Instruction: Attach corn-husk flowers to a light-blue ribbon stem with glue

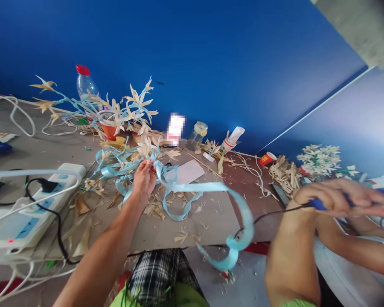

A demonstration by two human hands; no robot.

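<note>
My left hand (144, 179) reaches out over the table, fingers closed on a stem of pale straw flowers (149, 149) wrapped in light blue ribbon (192, 187). The ribbon's loose end loops across the table and hangs off the front edge. My right hand (336, 198), blurred by motion, is raised at the right and closed round a blue-handled tool (316, 204). A black cord (262, 217) trails from the tool. A finished spray of straw flowers on blue stems (128, 106) stands behind in an orange cup (110, 131).
A white power strip (32, 209) with cables lies at the left. At the back stand a red-capped plastic bottle (85, 85), a glass jar (197, 135) and a red paper cup (267, 158). Straw scraps litter the table. Another person's arm (361, 247) is at the right.
</note>
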